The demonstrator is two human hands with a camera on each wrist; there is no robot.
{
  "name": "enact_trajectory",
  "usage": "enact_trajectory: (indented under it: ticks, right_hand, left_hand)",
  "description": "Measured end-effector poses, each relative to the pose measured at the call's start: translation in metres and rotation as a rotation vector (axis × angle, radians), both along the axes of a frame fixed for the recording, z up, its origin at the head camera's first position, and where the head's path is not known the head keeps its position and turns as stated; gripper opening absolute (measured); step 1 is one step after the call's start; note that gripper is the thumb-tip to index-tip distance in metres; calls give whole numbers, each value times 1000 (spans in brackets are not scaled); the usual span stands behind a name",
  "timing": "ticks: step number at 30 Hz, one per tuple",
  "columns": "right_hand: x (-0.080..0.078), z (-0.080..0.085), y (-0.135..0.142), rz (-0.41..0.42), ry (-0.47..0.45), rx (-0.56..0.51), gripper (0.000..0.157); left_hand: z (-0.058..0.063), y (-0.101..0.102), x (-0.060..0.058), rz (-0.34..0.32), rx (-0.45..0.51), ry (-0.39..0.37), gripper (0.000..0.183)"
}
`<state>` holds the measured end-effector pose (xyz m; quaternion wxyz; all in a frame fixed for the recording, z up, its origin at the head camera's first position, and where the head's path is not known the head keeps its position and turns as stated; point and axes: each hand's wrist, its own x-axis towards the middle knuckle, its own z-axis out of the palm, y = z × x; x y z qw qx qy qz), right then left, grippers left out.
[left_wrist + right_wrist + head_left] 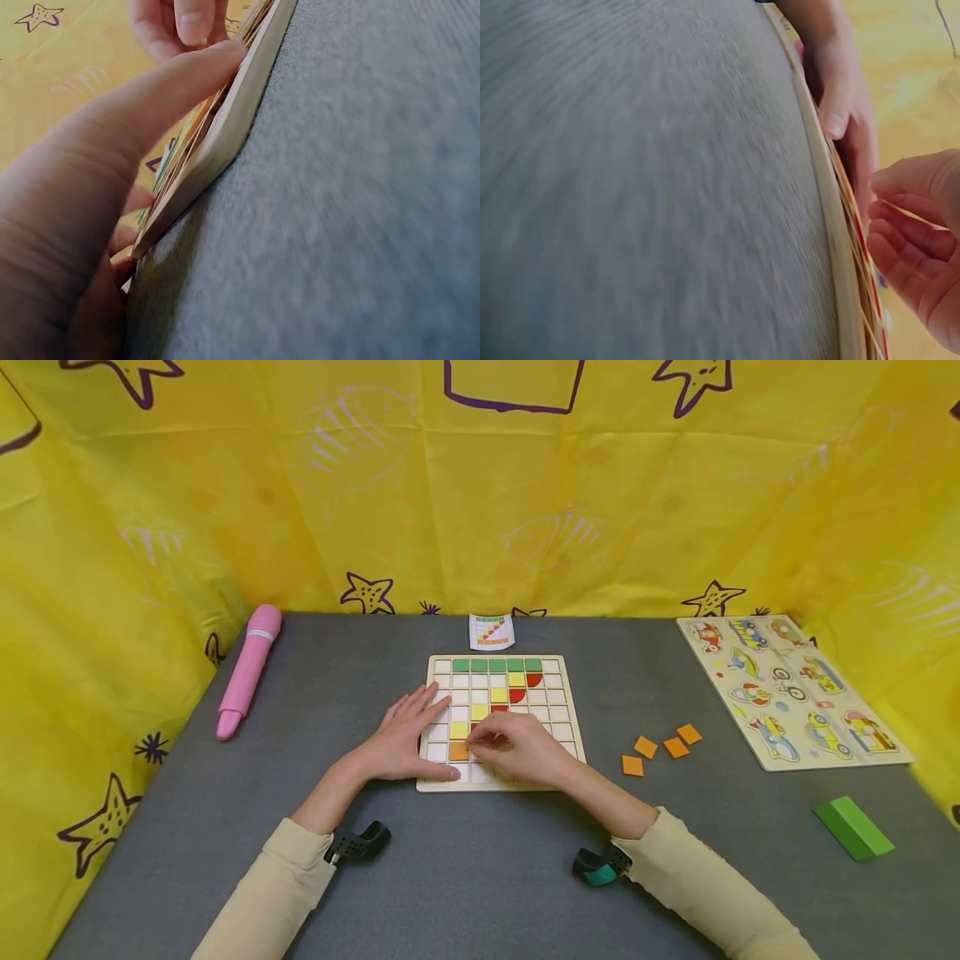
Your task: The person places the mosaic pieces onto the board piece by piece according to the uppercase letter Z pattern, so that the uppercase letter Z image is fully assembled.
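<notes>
My left hand (405, 735) lies spread along the left side of a wooden grid board (574, 727), with its thumb (187, 79) over the near left corner. Over the lower middle of the board is my right hand (521, 747), its fingers loosely bent and the fingertips (889, 240) beside an orange square tile (458, 751) in a cell. Nothing shows between those fingertips. A row of green tiles (497, 666) runs along the top. Yellow tiles (498, 695) and red rounded tiles (534, 680) step diagonally down to the left, partly covered by the right hand.
Several loose orange tiles (676, 747) lie right of the board. A small pattern card (491, 632) sits behind it. Farther right are a picture puzzle board (757, 735) and a green block (853, 828). A pink marker-shaped object (249, 672) lies at left, before a yellow curtain (300, 485).
</notes>
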<state>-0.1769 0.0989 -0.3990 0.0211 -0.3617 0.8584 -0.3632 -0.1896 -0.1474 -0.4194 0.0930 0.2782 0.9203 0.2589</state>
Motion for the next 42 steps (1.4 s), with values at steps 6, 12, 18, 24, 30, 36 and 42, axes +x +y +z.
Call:
enact_trajectory:
  ticks: [6, 12, 18, 24, 30, 36, 42]
  right_hand:
    - [0, 4, 31, -75, -37, -17, 10]
    - [3, 10, 75, -166, -9, -11, 8]
    - [8, 14, 124, -255, 31, 32, 7]
    - [19, 12, 162, -294, 55, 100, 5]
    - [30, 12, 181, -273, 102, 180, 11]
    - [34, 11, 189, -224, 152, 229, 19]
    - [35, 8, 190, -185, 151, 218, 23]
  left_hand:
    - [2, -9, 5, 74, 121, -46, 88]
    - [8, -16, 6, 154, 215, 56, 63]
    - [1, -18, 4, 223, 269, 132, 47]
    - [-8, -21, 3, 221, 243, 139, 47]
    - [-12, -21, 1, 182, 171, 120, 52]
    - [-10, -20, 2, 163, 142, 109, 55]
    - [-11, -21, 2, 150, 140, 111, 55]
